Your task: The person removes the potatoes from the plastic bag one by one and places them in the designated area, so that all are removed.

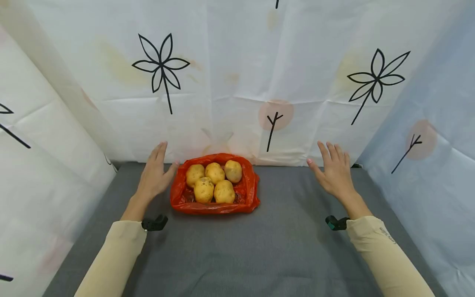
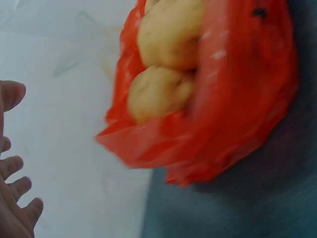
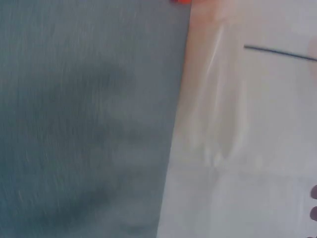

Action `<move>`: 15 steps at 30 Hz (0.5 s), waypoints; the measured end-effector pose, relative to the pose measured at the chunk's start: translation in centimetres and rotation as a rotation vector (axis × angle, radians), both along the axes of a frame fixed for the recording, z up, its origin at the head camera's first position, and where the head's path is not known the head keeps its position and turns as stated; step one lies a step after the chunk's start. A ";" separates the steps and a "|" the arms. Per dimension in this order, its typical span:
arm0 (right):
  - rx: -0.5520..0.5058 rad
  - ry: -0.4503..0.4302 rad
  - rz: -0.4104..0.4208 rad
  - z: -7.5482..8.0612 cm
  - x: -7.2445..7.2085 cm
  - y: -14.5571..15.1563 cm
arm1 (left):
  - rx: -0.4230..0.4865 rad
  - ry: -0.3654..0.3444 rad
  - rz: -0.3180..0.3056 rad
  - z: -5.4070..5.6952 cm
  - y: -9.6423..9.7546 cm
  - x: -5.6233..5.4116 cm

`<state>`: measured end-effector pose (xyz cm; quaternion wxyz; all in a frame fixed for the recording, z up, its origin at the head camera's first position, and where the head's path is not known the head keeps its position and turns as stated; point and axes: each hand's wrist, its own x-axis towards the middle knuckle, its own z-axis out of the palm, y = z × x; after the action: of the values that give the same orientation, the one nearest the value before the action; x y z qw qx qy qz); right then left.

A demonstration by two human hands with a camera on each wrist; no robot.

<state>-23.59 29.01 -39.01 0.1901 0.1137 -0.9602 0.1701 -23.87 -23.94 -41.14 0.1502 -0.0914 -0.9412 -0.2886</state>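
Several yellow potatoes (image 1: pixel 203 190) lie in a red plastic bag (image 1: pixel 219 209) with its rim spread wide, near the back of the grey table. My left hand (image 1: pixel 154 175) hovers just left of the bag with straight fingers and holds nothing. The left wrist view shows the red bag (image 2: pixel 237 89) close up, slightly blurred, with potatoes (image 2: pixel 161 94) inside. Well to the right of the bag, my right hand (image 1: pixel 335 175) is raised over the table, fingers straight and spread, holding nothing. Only fingertips (image 3: pixel 314 213) of it show in the right wrist view.
Grey cloth covers the table (image 1: pixel 237 255). White curtains printed with black plant drawings stand behind it (image 1: pixel 230 74) and along the left side (image 1: pixel 33 173); a bluish one hangs on the right (image 1: pixel 438 185). Each wrist wears a dark band.
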 end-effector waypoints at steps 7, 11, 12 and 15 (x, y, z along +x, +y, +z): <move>-0.112 -0.023 0.083 -1.3 0.9 -2.6 | 0.366 -0.136 -0.030 -3.7 0.1 0.7; -0.177 -0.090 0.105 -2.2 1.6 -4.4 | 0.534 -0.186 -0.045 -6.0 0.0 0.7; -0.192 -0.111 0.111 -2.4 1.8 -4.9 | 0.573 -0.202 -0.045 -6.5 -0.1 0.7; -0.233 -0.171 0.131 -3.0 2.1 -6.6 | 0.690 -0.264 -0.046 -7.3 0.0 1.0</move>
<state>-21.44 22.43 -42.06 0.1083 0.1382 -0.9372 0.3014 -22.83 -23.95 -48.43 0.0430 -0.0186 -0.7975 -0.6014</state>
